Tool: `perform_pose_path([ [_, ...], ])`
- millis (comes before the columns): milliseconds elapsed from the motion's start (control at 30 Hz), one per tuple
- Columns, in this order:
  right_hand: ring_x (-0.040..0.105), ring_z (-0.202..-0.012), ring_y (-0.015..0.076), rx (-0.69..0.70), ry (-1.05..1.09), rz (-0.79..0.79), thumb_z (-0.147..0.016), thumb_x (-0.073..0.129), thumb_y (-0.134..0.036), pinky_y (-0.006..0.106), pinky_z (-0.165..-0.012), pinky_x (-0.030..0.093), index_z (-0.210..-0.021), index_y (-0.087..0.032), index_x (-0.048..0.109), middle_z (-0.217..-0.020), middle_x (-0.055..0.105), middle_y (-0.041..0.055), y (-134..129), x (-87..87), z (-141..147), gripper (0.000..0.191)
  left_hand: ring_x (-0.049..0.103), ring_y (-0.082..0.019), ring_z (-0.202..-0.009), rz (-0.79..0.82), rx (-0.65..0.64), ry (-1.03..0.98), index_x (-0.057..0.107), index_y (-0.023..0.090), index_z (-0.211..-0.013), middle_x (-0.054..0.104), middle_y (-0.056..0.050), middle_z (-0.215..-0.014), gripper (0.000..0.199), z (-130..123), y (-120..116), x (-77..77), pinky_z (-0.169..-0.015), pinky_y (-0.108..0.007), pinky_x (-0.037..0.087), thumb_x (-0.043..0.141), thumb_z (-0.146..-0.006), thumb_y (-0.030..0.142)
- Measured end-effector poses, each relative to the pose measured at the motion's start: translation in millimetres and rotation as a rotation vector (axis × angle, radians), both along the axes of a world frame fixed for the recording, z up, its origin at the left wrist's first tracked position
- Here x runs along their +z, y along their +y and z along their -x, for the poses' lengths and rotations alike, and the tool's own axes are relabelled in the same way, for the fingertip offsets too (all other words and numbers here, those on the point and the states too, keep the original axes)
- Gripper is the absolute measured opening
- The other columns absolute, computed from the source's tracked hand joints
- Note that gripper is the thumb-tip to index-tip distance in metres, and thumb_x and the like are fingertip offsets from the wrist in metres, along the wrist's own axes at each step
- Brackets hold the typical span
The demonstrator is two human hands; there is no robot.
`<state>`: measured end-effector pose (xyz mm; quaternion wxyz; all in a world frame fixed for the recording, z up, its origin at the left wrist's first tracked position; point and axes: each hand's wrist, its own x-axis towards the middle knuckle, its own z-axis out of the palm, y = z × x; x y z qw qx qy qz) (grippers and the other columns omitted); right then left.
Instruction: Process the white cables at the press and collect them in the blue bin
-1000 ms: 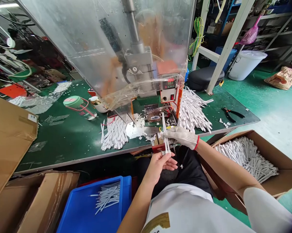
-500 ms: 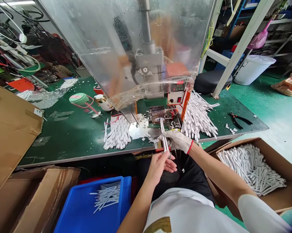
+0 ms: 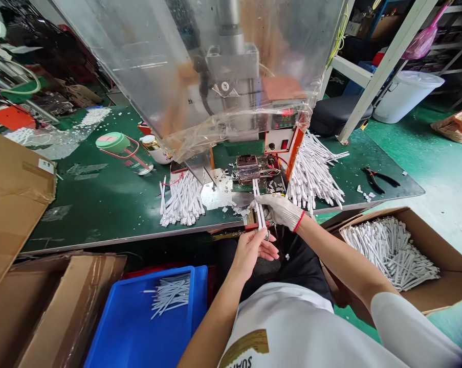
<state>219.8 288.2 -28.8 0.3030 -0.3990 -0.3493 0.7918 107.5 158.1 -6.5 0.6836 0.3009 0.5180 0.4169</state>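
Observation:
My bare left hand (image 3: 251, 251) pinches the near end of a pair of long white strips (image 3: 259, 209). My right hand (image 3: 282, 210), in a white glove with a red cuff edge, has its fingers round the middle of the same strips. Their far ends touch the front of a small metal fixture (image 3: 247, 168) under the press. A clear plastic shield (image 3: 138, 66) hangs above it. On the bench, a bundle of white strips (image 3: 182, 202) lies left of the fixture and a larger pile (image 3: 313, 176) lies to its right.
A blue bin (image 3: 138, 327) with some strips stands below left, beside cardboard boxes (image 3: 77, 301). An open carton (image 3: 453, 273) full of strips is at the right. Pliers (image 3: 377, 179), a cup (image 3: 157, 152) and a green-lidded bottle (image 3: 113, 143) are on the bench (image 3: 77, 204).
The camera view has shifted slightly, so the bench and press appear higher and some items further left. Both hands keep their hold on the strips, whose far ends remain at the fixture.

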Motion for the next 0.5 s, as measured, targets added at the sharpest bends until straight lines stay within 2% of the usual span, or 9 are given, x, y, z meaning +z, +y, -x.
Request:
perform_pose_path([
  [167,0.044,-0.043,0.0073,-0.014,-0.039,-0.025,-0.08,0.069,-0.035,0.017,-0.036,0.034,-0.083,-0.013,0.072,-0.069,0.066,0.0053,6.3,3.3,3.1,0.022,0.071,-0.021,-0.056,0.034,-0.029,-0.068,0.069,0.007,-0.093,0.073,-0.011,-0.067,0.058,-2.8,3.6,1.9,-0.051,-0.027,0.054,0.06,-0.08,0.064],
  [267,0.048,-0.045,0.0092,-0.066,-0.062,-0.101,-0.081,0.067,-0.036,0.019,-0.035,0.035,-0.085,-0.014,0.073,-0.073,0.068,0.0058,17.4,2.7,9.4,0.024,0.071,-0.02,-0.057,0.044,-0.019,-0.086,0.069,0.008,-0.099,0.074,-0.01,-0.07,0.063,-5.5,6.0,3.5,-0.052,-0.027,0.055,0.06,-0.08,0.067],
  [367,0.048,-0.047,0.0096,-0.118,-0.085,-0.194,-0.082,0.066,-0.037,0.021,-0.035,0.033,-0.084,-0.014,0.073,-0.075,0.068,0.0058,30.2,-4.4,16.7,0.024,0.071,-0.021,-0.057,0.026,-0.01,-0.075,0.068,0.007,-0.094,0.073,-0.011,-0.068,0.065,-7.6,6.5,3.0,-0.052,-0.027,0.055,0.061,-0.078,0.07],
  [500,0.05,-0.048,0.0106,-0.153,-0.122,-0.2,-0.081,0.067,-0.043,0.022,-0.037,0.036,-0.085,-0.015,0.072,-0.074,0.067,0.0047,39.2,-13.1,21.2,0.028,0.071,-0.022,-0.056,-0.002,0.005,-0.082,0.068,0.007,-0.087,0.072,-0.012,-0.066,0.066,-9.4,6.0,-0.1,-0.051,-0.028,0.055,0.059,-0.078,0.072],
])
